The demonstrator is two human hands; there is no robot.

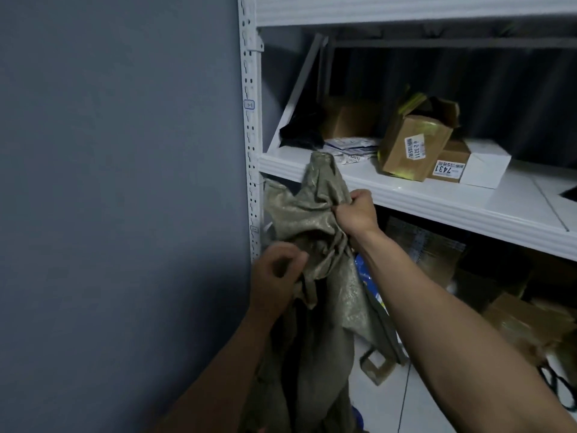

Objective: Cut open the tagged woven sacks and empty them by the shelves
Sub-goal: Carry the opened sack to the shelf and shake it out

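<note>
Both grips tight on the woven sack — right hand high by the shelf, left hand lower, nearer me, its length hanging vertical.

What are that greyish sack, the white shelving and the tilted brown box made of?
Sack: likely woven plastic, dull olive-grey with a faint speckled sheen and stiff creases. Shelving: probably painted metal, glossy white, upright punched with slots. Tilted box: matte brown cardboard, flaps bent open, paper label stuck on.
</note>
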